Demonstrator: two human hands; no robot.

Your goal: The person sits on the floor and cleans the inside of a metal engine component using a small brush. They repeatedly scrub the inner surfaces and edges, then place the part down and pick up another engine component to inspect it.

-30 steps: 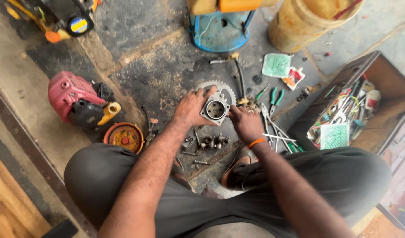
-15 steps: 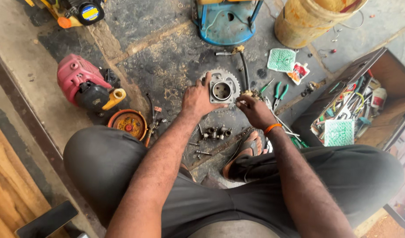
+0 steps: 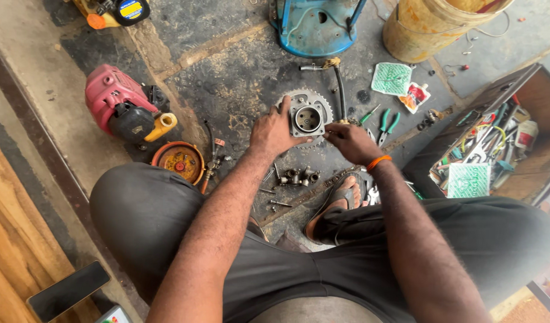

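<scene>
While the left hand (image 3: 274, 133) holds the square grey metal engine block with a round hole (image 3: 307, 119), the right hand (image 3: 351, 142) touches its edge at about 4 o'clock. The left grip is wrapped around the block's side at 9 o'clock. The right grip is pressed together in a pinch at the block's edge; what it pinches is too small to see. The block sits over a round toothed metal gear wheel (image 3: 323, 105) on the dark stone floor (image 3: 227, 78).

It looks like the step in hand is fitting or loosening a small part on the block. The next move likely calls for a steady left hold and a careful little turn by the right fingers.

A little pile of metal bolts and nuts (image 3: 296, 177) lies near, at 6 o'clock from the block. Green-handled pliers (image 3: 387, 124) lie at 3 o'clock.
</scene>
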